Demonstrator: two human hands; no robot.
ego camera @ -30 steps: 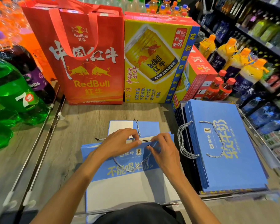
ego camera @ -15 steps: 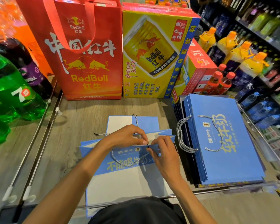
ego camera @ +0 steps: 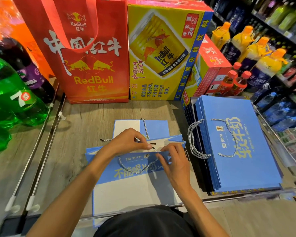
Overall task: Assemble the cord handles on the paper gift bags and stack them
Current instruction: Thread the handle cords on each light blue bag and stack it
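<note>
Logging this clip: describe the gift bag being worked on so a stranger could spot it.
From the red RedBull bag at the back of the wooden table, come toward the person. The blue gift bag lies there between both hands: the right hand pinches its rim, the left hand a cord end. Unlike the stack of blue bags to its right, its mouth is open.

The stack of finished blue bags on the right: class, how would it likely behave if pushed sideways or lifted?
Pushed, the stack would probably shear and fan out: its thin flat bags lie loose, edges already stepped. Lifted, it likely sags and feels fairly heavy. Its cord handles drape limply, so may snag.
</note>
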